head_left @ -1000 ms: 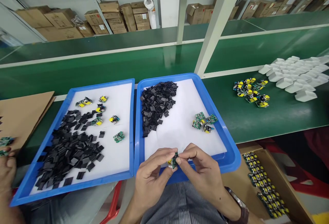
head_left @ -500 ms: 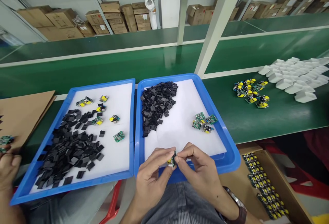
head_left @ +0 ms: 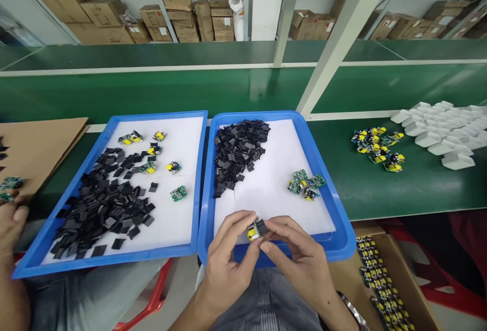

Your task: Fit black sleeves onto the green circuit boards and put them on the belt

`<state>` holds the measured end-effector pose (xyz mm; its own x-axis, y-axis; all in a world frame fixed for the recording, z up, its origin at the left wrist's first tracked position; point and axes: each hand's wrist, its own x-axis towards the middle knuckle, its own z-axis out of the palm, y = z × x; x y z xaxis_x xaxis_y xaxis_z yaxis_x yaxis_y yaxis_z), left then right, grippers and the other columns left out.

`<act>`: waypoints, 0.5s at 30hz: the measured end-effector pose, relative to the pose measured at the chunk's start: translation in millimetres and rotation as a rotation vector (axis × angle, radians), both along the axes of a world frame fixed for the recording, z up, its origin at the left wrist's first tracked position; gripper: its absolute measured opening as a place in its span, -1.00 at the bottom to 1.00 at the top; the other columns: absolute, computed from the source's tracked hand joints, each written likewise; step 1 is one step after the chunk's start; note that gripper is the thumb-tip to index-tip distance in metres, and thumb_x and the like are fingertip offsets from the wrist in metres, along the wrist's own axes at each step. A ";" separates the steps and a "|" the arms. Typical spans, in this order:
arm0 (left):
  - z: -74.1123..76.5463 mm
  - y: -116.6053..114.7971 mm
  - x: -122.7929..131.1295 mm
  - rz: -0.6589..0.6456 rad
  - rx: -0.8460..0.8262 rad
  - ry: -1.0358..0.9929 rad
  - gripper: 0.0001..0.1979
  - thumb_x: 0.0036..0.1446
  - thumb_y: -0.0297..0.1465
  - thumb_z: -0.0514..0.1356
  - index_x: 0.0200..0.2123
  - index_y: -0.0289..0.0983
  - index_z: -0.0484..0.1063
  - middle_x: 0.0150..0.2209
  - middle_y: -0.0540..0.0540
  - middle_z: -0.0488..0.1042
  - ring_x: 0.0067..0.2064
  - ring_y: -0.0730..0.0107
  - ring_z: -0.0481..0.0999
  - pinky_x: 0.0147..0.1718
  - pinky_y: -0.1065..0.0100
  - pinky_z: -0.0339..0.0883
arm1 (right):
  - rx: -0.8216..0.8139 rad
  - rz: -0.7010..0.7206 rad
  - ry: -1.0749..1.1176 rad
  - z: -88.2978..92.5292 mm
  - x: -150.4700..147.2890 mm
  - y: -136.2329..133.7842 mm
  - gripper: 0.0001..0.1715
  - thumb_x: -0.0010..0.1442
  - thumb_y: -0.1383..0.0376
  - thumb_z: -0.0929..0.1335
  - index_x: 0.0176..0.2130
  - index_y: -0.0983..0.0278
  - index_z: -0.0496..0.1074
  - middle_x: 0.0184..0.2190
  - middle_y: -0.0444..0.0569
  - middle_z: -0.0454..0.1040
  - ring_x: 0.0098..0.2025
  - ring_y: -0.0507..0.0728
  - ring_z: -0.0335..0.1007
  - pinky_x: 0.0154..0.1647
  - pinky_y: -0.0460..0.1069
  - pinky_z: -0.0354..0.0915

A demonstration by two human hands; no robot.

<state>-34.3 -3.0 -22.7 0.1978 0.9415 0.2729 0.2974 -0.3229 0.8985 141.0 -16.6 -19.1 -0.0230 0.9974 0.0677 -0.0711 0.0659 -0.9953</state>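
Note:
Over the front rim of the right blue tray (head_left: 344, 219), my two hands meet at a small circuit board (head_left: 251, 232) with a yellow component. My left hand (head_left: 232, 255) is closed, pinching the board between thumb and fingers from the left. A small flat black piece (head_left: 261, 227) lies against the board's right side. My right hand (head_left: 297, 255) has its fingertips closed at that black piece; its far edge is hidden by them. In the same tray are a heap of black pieces (head_left: 239, 151) and a cluster of several boards (head_left: 304, 184).
On the left, another blue tray (head_left: 203, 169) bears black pieces (head_left: 102, 214) and several boards. A co-worker's hand (head_left: 11, 224) is at the far left by cardboard (head_left: 45, 153). White housings (head_left: 449, 133) and boards (head_left: 376, 146) lie right. A carton (head_left: 411, 275) holds rows of boards.
The board has turned in my fingers from nearly edge-on, so its yellow component and the black piece now show. The whole view has shifted slightly with my head.

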 end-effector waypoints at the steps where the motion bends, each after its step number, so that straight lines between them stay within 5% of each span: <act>1: -0.4 -0.5 0.5 -0.002 0.030 0.038 -0.45 0.32 -0.58 0.25 0.30 -0.05 0.39 0.17 -0.15 0.47 0.20 0.19 0.51 0.19 0.19 0.47 | 0.003 0.005 -0.018 -0.5 0.2 -0.6 -0.60 0.33 0.36 0.48 0.10 0.00 0.61 -0.05 -0.02 0.57 -0.06 0.15 0.58 -0.02 0.04 0.57; 8: 0.5 -0.1 7.7 0.031 0.120 0.031 -0.43 0.29 -0.63 0.24 0.29 -0.08 0.41 0.01 -0.13 0.52 0.05 0.26 0.57 0.03 0.27 0.54 | -0.022 -0.028 -0.066 -5.8 1.5 -2.9 -0.55 0.36 0.34 0.45 0.19 0.01 0.55 0.06 0.04 0.53 0.00 0.18 0.56 -0.02 0.07 0.57; 15: -0.4 -3.1 9.7 0.075 0.135 -0.025 -0.50 0.26 -0.63 0.26 0.21 -0.16 0.46 -0.14 -0.11 0.48 -0.12 0.30 0.56 -0.16 0.31 0.54 | -0.051 0.087 -0.021 -2.1 -0.4 0.4 -0.66 0.39 0.32 0.42 0.11 0.03 0.59 -0.06 0.00 0.51 0.00 0.18 0.50 0.01 0.09 0.49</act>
<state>-24.6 -6.1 -23.1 0.1197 0.9077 0.4021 0.3035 -0.4191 0.8557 140.6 -16.2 -21.2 -0.1109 0.9937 0.0157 -0.0533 0.0098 -0.9985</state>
